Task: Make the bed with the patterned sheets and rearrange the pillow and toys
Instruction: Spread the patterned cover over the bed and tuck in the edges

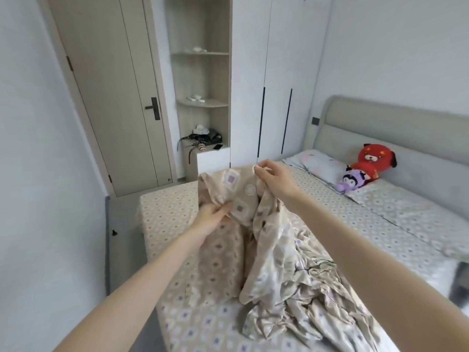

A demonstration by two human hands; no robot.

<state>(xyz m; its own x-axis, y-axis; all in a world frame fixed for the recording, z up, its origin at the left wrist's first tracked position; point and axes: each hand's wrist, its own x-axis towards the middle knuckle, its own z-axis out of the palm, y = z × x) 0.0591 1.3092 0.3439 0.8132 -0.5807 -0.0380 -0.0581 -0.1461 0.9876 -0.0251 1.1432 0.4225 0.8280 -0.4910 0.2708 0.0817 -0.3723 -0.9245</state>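
On my feed both hands are up over the bed (170, 214), working the patterned sheet (239, 196). The right hand (272, 177) pinches the sheet's top edge between thumb and fingertips and holds it highest. The left hand (213, 217) sits lower and to the left, its fingers curled into a fold of the same beige cloth. Between them I see a stretch of sheet hanging with its square and round motifs facing me; the rest falls in a crumpled heap on the middle of the mattress, which is covered in a matching dotted pattern.

At the head end, a pale pillow (322, 166) lies just in front of the padded headboard (380, 123). Beside it a red plush toy (373, 158) leans against the headboard, with a purple plush toy (351, 180) touching it in front.

Past the foot of the bed I see a closed door (114, 97), an open shelf niche (203, 72) with a black bag (205, 137) on its low ledge, and a white wardrobe (253, 72).
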